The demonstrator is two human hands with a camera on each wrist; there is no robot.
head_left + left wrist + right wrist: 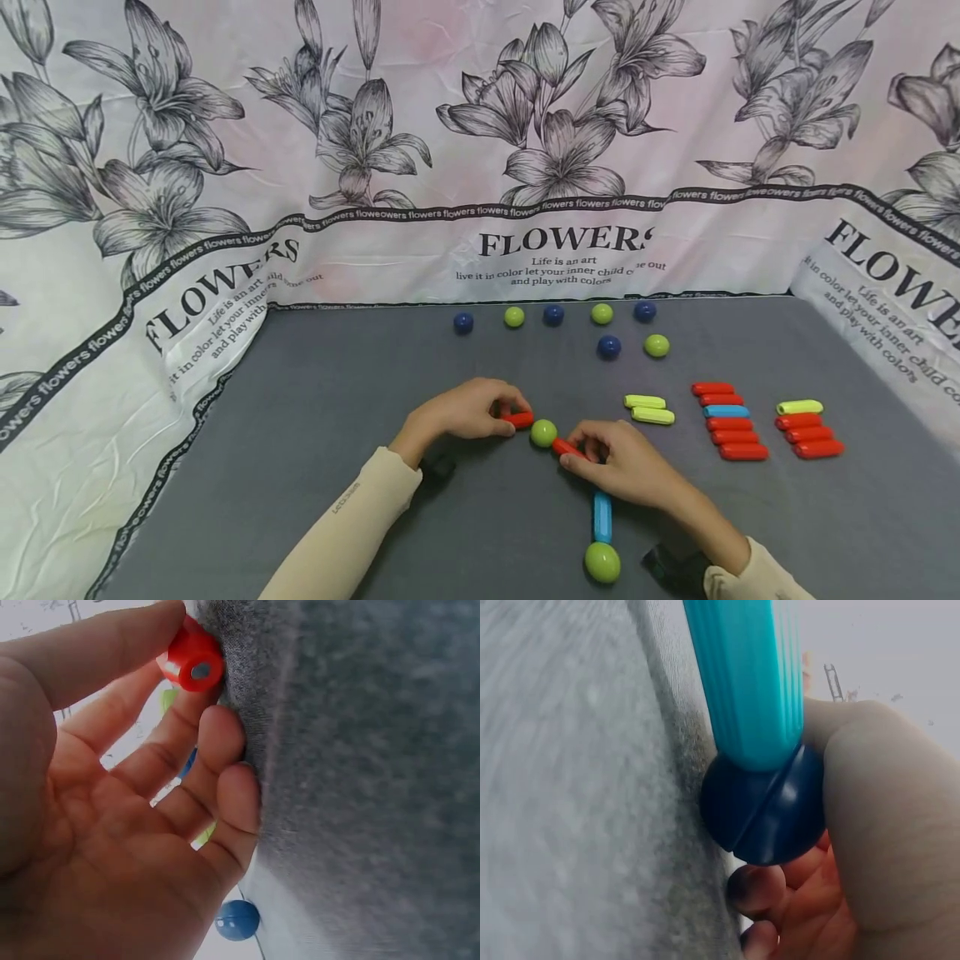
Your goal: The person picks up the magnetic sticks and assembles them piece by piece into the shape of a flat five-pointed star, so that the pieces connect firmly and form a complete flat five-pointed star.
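Note:
In the head view, my left hand [472,408] pinches a short red stick [519,420] between thumb and fingers. The stick's round end, with a grey metal disc, faces the left wrist camera beside the thumb. A green ball [543,433] sits between this stick and a second red stick [568,448], which my right hand [626,467] pinches. Both sticks point at the ball and appear to touch it. Below the right hand a blue stick [602,517] runs to another green ball [602,562]. In the right wrist view, a dark blue ball [765,806] meets the blue stick's [746,682] far end, near the right thumb.
Dark blue balls [553,315] and green balls [602,314] lie scattered along the back of the grey table [337,358]. To the right lie two yellow sticks [652,415], a column of red sticks [731,437] with one blue, and another column [810,434] topped by yellow.

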